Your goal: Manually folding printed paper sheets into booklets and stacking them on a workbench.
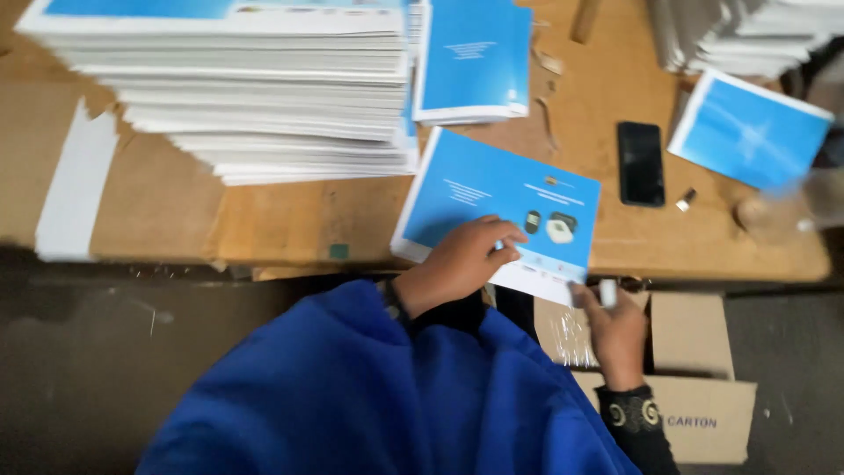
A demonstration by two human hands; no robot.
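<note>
A blue and white printed sheet (492, 198) lies tilted at the front edge of the wooden table (290, 215). My left hand (462, 261) rests flat on its lower part, fingers bent over the paper. My right hand (615, 330) is lower, at the table's edge, pinching the sheet's bottom right corner; a small white object (607, 292) sticks up from its fingers. A blue garment (369, 396) covers my lap below both hands.
A tall stack of white sheets (255, 97) fills the back left. More blue sheets lie at back centre (475, 57) and right (752, 127). A black phone (640, 164) and a small metal piece (687, 200) lie right. A cardboard carton (686, 378) stands on the floor.
</note>
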